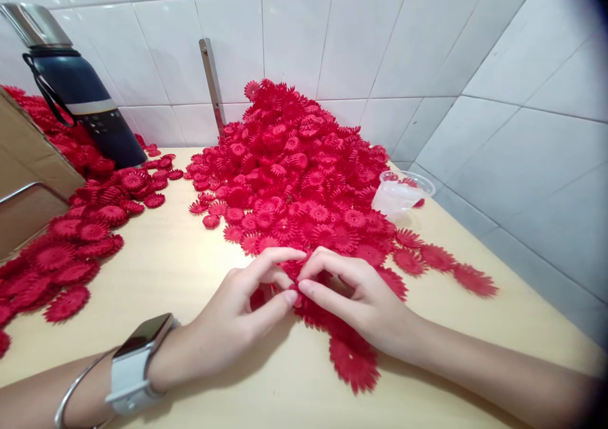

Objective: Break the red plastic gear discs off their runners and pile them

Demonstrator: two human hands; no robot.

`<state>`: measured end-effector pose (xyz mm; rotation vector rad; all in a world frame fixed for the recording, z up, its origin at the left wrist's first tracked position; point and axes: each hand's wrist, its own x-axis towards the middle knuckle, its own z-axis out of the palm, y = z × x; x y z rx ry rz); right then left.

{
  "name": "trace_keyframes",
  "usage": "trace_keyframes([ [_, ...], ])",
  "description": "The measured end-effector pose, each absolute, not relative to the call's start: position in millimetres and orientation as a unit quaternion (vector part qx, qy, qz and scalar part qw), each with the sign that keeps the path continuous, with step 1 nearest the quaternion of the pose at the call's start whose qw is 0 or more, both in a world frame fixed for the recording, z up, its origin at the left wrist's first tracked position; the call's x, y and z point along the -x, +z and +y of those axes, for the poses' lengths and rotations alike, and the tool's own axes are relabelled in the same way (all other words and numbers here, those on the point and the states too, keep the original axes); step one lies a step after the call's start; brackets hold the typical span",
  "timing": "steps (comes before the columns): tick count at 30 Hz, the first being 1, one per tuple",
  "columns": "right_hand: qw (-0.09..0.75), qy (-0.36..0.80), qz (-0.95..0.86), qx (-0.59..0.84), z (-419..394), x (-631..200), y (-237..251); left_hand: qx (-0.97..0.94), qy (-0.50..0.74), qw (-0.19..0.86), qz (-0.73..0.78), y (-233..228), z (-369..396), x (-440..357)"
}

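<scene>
white wall tiles (361, 30) enclose a corner; below them lies a pale wooden tabletop (190, 277). a large heap of red toothed petal discs (294, 163) rises against the back wall, and a second spread of discs (71, 245) lies at your left beside a cardboard box (28, 163). a dark blue flask (80, 99) with a steel cap stands behind it; no lettering on it can be read. a clear plastic cup (401, 191) lies tipped at the heap's right edge. your left hand (237, 318), smartwatch (137, 359) and bangle at the wrist, pinches narrowly on a red disc (294, 270) at the heap's near edge. your right hand (361, 296) pinches the same disc from the other side, fingertips nearly meeting. a loose disc (354, 362) lies under your right wrist.
</scene>
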<state>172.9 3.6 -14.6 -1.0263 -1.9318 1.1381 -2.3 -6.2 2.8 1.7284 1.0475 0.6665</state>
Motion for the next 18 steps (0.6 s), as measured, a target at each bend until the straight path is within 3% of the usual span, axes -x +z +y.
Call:
trace_keyframes([
  [18, 0.366, 0.402, -0.723, 0.427, -0.4, -172.5, -14.0, -0.654, 0.319, 0.508, 0.461, 3.0, -6.4, 0.9],
])
